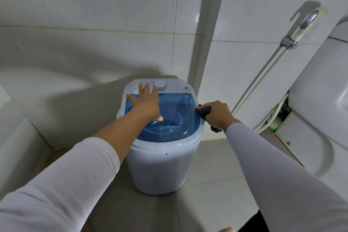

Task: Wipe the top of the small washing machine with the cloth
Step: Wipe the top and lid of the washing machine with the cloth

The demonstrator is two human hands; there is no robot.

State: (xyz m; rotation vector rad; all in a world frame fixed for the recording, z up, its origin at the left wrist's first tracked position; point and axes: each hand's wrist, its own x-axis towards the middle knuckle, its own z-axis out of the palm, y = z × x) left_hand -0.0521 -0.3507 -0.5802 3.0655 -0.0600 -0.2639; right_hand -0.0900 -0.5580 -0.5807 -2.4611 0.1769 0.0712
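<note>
A small white washing machine (pixel 160 165) stands on the tiled floor in a corner. Its top has a clear blue lid (pixel 180 111), a white dial (pixel 160 84) at the back and dark specks on the rim. My left hand (pixel 146 102) lies flat on the left part of the lid, fingers spread and reaching the control panel. My right hand (pixel 218 114) is at the machine's right rim, closed around a dark cloth (pixel 203 110) that touches the lid's right edge.
White tiled walls close in behind and to the left. A bidet sprayer with its hose (pixel 288 42) hangs on the right wall. A white toilet (pixel 320 100) stands at the right, close to the machine.
</note>
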